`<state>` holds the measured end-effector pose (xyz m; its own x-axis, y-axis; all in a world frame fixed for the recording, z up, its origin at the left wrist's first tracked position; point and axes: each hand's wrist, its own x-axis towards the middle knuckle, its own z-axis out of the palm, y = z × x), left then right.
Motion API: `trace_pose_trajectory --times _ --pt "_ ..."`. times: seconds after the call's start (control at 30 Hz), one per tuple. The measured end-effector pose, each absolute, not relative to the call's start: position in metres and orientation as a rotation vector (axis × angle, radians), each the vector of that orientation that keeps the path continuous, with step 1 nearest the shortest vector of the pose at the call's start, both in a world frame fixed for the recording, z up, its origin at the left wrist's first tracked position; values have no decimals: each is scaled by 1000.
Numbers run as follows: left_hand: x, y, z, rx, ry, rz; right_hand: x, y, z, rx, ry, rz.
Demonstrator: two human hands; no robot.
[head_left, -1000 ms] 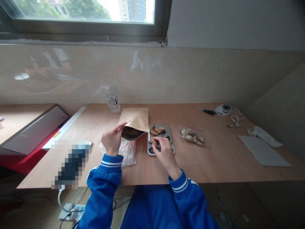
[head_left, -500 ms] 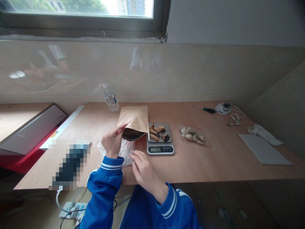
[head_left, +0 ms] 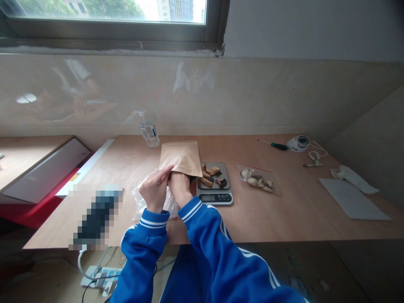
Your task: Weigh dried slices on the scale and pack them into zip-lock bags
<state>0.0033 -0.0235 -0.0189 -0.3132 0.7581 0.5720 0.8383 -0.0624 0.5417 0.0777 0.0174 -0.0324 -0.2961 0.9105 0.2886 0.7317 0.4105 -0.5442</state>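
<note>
My left hand (head_left: pixel 155 188) pinches the near left edge of a brown kraft paper pouch (head_left: pixel 180 156), whose mouth faces me. Into that mouth goes my right hand (head_left: pixel 179 187); its fingers are hidden inside, so I cannot see what they do. Just right of the pouch is a digital kitchen scale (head_left: pixel 215 197), carrying several brown and dark dried pieces (head_left: pixel 211 172), perhaps mushrooms. The pouch's right corner overlaps the scale's left edge. Crumpled clear plastic bags (head_left: pixel 139 202) lie under and beside my left hand.
A zip bag of pale pieces (head_left: pixel 257 181) lies right of the scale. Behind stand a water bottle (head_left: pixel 149 130), a green screwdriver (head_left: pixel 278 146) and a white dome camera (head_left: pixel 298 143). A grey sheet (head_left: pixel 352 202) with a white cloth is far right; a blurred dark device (head_left: pixel 96 216) lies left.
My right hand has moved up and forward from the table's near side into the pouch's mouth. My left hand keeps its pinch. The view has shifted slightly.
</note>
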Motion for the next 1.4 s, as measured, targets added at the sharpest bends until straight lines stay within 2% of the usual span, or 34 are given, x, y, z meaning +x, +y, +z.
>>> trace_pose_trajectory --times 0.3,0.47,0.63,0.93,1.2,1.4 --pt "-1 -26 -23 -1823 -2046 -1333 77 13 -53 -1509 -1994 389" --pt "0 -27 -22 -1834 -2087 -1323 82 11 -44 -1583 -2057 313" --pt "0 -27 -22 -1808 -2087 -1316 91 -4 -32 -1690 -2142 411" --pt "0 -29 -19 -1804 -2103 -1314 108 -26 -50 -1450 -1983 301" --pt "0 -30 -17 -1796 -2120 -1299 119 -43 -58 -1161 -1599 554" --pt "-5 -29 -18 -1794 -2151 -1235 140 -67 -44 -912 -1209 1060"
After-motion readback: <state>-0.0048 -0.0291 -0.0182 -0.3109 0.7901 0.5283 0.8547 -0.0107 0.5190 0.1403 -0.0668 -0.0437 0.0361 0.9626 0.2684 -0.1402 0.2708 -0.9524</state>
